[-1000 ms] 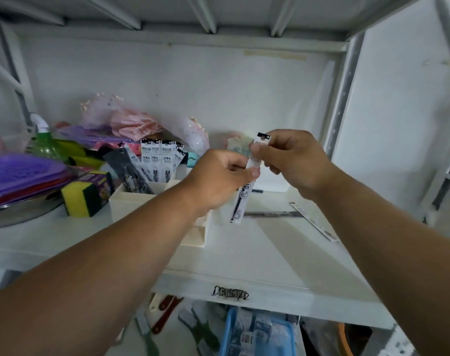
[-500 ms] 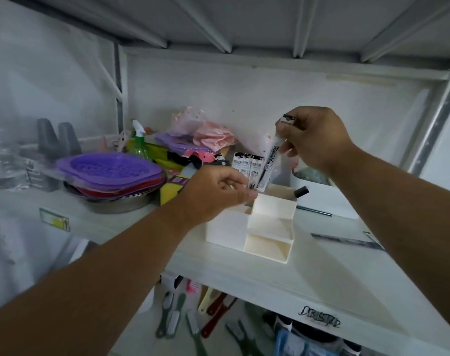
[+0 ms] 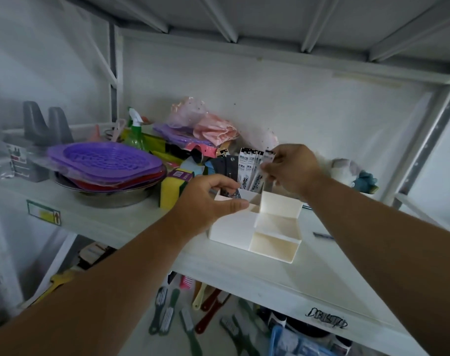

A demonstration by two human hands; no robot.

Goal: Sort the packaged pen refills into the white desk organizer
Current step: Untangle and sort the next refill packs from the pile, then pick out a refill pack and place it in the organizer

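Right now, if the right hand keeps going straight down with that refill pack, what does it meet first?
Likely the white desk organizer: the right hand holds the refill pack just above its back compartment, beside the standing packs. Depth is uncertain.
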